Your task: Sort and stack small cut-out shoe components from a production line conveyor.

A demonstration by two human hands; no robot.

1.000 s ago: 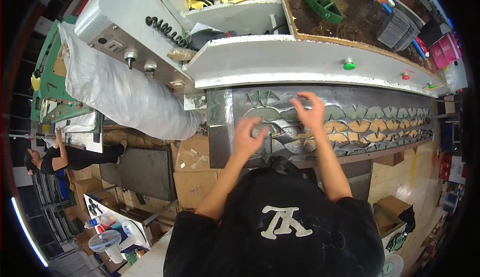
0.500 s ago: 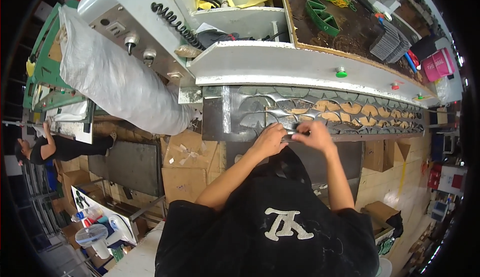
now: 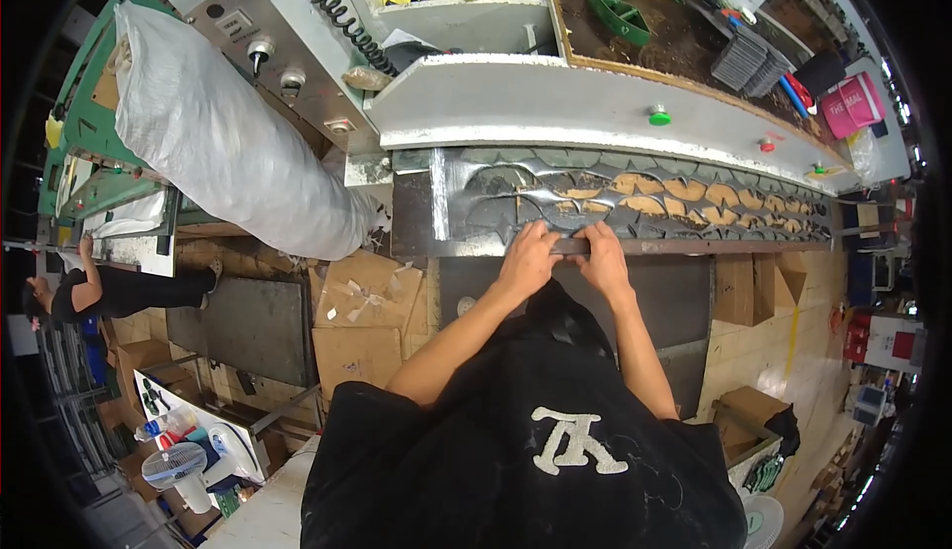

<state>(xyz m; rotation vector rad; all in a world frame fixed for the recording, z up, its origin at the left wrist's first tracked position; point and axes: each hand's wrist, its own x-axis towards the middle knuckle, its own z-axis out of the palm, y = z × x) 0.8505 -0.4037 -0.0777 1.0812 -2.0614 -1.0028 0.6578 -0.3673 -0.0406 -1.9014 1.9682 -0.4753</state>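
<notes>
A long dark sheet (image 3: 486,214), cut through with rows of curved openings, lies on the machine bed in front of me. Brownish-orange patches show through many openings. At the bed's near edge, my left hand (image 3: 531,256) is closed with its fingertips over the sheet's margin. My right hand (image 3: 603,259) sits just beside it, its fingers also bent over that margin and closed. A short stretch of dark edge shows between the two hands. The thumbs and the undersides of the fingers are mostly hidden.
A pale machine beam (image 3: 595,103) with a green button (image 3: 659,115) runs behind the bed. A large white sack (image 3: 218,142) leans at left. Cardboard (image 3: 357,296) lies on the floor. On the top shelf are a green divided tray (image 3: 617,13) and a pink container (image 3: 853,106). Another person (image 3: 129,286) stands far left.
My right hand, raised and blurred before, has come down to the near edge next to my left. Both hands are now closed over the sheet's margin. The view has shifted slightly.
</notes>
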